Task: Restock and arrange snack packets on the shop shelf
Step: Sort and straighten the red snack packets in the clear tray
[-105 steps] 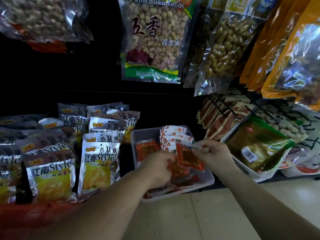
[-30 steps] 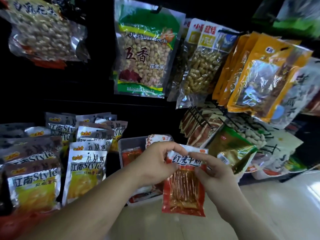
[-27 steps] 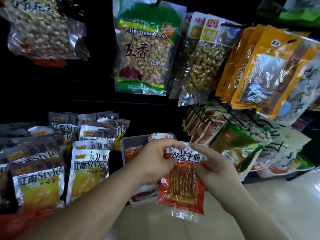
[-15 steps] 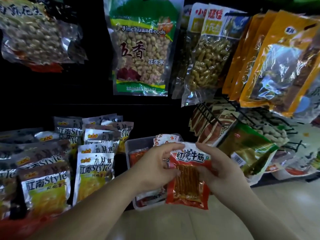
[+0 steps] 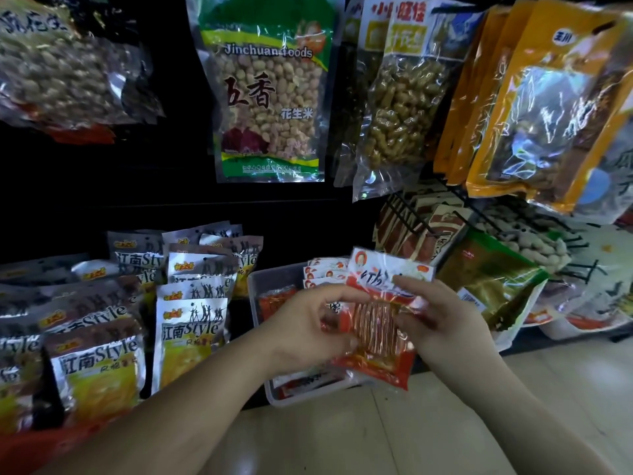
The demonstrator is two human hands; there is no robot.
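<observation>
Dark shelving [image 5: 85, 200] backs the scene, with pale flooring [image 5: 428, 433] at 6 o'clock. At 9 o'clock, silver-and-yellow "Style" packets [image 5: 190, 334] stand in rows. Just right of them sits a clear plastic tub [image 5: 255, 289], with a row of white-topped red packets [image 5: 325, 269] standing on edge at its far end.

Left hand [image 5: 308, 334]: fingers curled, pinching the left edge of a red snack packet [image 5: 376, 323]. This packet is held off the shelf, in front of the tub's right end. Its long axis runs 12 to 6, with the white header uppermost and tipped slightly toward 1 o'clock. The printed face is toward the camera.

Right hand [image 5: 445, 320]: thumb across the front just below the header, remaining fingers wrapped behind the right edge.

The standing row lies at 11 o'clock from the held header. In my judgement, the left hand sits on the tub's side and is better placed to guide the packet in, upright as it is. At 3 o'clock, a green packet [image 5: 493, 279] leans beside the tub.
</observation>
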